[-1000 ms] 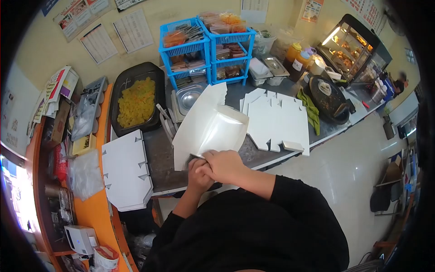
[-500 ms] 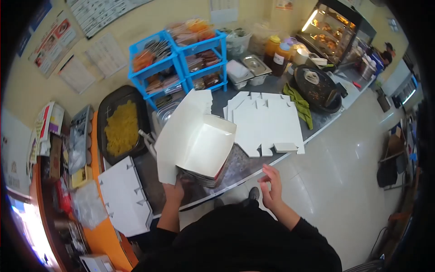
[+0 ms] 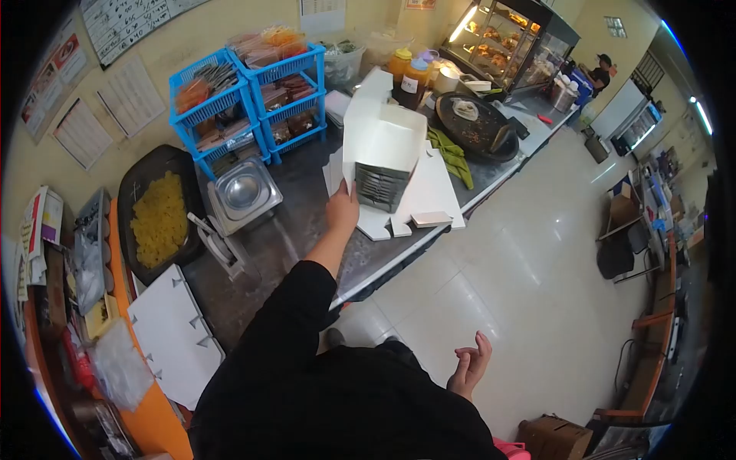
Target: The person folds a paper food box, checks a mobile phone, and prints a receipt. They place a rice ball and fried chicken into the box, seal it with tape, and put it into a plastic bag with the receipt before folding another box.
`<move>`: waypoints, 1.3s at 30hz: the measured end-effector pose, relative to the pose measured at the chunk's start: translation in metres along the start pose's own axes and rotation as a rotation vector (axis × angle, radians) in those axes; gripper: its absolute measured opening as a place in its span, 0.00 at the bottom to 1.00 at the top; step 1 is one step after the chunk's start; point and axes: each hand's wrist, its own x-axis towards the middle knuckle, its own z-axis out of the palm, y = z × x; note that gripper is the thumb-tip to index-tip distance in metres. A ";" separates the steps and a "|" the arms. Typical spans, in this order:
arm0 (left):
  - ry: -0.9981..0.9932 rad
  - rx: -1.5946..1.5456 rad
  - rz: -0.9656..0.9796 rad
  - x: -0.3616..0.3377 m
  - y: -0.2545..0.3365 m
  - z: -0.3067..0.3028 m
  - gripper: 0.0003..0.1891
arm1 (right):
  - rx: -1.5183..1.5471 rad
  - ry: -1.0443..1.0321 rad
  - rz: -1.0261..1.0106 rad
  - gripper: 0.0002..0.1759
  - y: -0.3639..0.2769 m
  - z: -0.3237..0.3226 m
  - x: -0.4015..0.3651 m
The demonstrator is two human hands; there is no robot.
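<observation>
My left hand (image 3: 343, 208) grips the lower left side of a stack of nested white boxes (image 3: 392, 138), whose top one has its lid raised. The stack is over flat white cardboard sheets (image 3: 431, 184) near the counter's edge. Away from the counter, above the floor, my right hand (image 3: 471, 366) has its fingers apart and holds nothing. A metal container (image 3: 244, 189) sits left of the boxes. More flat white cardboard (image 3: 176, 333) lies at the counter's left end, below a black tray of yellow food (image 3: 161, 222).
Blue tiered baskets (image 3: 287, 100) stand against the wall. Sauce bottles (image 3: 412, 83), a round black pan (image 3: 471, 126) and a green cloth (image 3: 452, 157) are behind the boxes. A lit food warmer (image 3: 498, 46) stands farther back, with a person (image 3: 599, 75) beyond it.
My left hand has carried the box stack right and away from me, over the flat sheets, uncovering the metal container. My right hand has dropped lower in view. The whole view has shifted.
</observation>
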 end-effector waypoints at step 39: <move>2.761 -0.774 -0.332 -0.647 -0.395 -0.536 0.21 | 0.286 -1.371 -0.117 0.26 -0.191 0.174 -0.224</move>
